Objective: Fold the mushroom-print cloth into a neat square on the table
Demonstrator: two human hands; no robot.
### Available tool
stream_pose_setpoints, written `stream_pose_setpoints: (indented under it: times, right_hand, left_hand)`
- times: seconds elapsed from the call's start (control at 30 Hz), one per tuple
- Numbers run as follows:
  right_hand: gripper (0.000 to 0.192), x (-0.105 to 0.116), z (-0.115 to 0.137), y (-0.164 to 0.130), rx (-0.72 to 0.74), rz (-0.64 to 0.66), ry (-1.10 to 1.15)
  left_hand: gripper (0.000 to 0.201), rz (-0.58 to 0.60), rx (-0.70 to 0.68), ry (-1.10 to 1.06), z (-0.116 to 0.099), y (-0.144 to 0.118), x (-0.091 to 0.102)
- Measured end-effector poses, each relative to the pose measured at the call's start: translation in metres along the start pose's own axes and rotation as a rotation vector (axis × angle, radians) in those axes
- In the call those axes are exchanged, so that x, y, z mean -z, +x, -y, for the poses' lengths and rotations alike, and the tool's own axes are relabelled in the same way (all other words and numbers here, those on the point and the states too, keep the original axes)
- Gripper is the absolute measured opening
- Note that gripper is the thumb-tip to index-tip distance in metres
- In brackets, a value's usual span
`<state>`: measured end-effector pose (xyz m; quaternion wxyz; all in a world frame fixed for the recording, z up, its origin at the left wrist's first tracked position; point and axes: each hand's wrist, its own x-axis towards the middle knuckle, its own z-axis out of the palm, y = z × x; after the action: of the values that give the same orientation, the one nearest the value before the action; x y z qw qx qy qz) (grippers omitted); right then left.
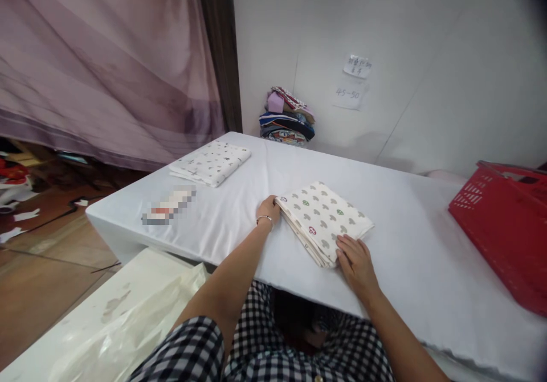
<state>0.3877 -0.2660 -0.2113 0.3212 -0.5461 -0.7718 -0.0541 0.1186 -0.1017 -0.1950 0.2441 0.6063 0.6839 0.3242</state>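
A folded white cloth (322,214) printed with grey mushroom shapes and a few green and red marks lies on the white-covered table (397,217) in front of me. At its left corner is my left hand (269,208), a bracelet on the wrist; the fingers close on the layered edge and their tips are partly hidden. My right hand (356,262) rests on the near right edge of the cloth, fingers stretched out over its top. Farther back on the left lies another folded white cloth (213,163) with small dark prints.
A blurred-out flat object (168,205) lies on the table's left side. A red plastic basket (508,228) stands at the right. Folded fabrics (287,117) are stacked against the wall, near paper notes (350,91). Clear plastic (145,319) covers a white surface at lower left.
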Motion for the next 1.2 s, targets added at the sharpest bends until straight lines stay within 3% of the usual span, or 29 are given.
stream_pose_setpoints:
  times: [0.17, 0.37, 0.53, 0.67, 0.9, 1.1, 1.2]
  right_hand:
    - [0.029, 0.0, 0.0, 0.001, -0.019, 0.01, -0.006]
    - [0.028, 0.003, 0.006, 0.003, -0.028, -0.009, -0.02]
    - [0.027, 0.008, 0.034, 0.021, 0.025, -0.066, -0.015]
    - [0.031, 0.0, 0.053, 0.033, 0.097, 0.05, 0.029]
    - [0.033, -0.018, 0.045, 0.017, 0.14, 0.03, 0.047]
    - [0.035, -0.01, 0.049, 0.01, 0.135, 0.096, -0.06]
    - [0.033, -0.001, 0.04, 0.011, 0.103, 0.119, -0.112]
  left_hand:
    - [0.026, 0.014, 0.01, 0.041, 0.0, 0.001, 0.0]
    - [0.029, 0.016, 0.006, -0.098, 0.006, 0.005, -0.001]
    - [0.042, 0.036, -0.021, -0.226, 0.01, 0.006, -0.003]
    - [0.038, 0.04, -0.027, -0.272, 0.012, 0.008, -0.006]
    - [0.037, 0.025, -0.017, -0.317, 0.016, 0.012, -0.01]
    - [0.039, -0.002, -0.014, -0.294, 0.014, 0.008, -0.008]
    - [0.038, -0.016, -0.015, -0.261, 0.012, -0.001, -0.003]
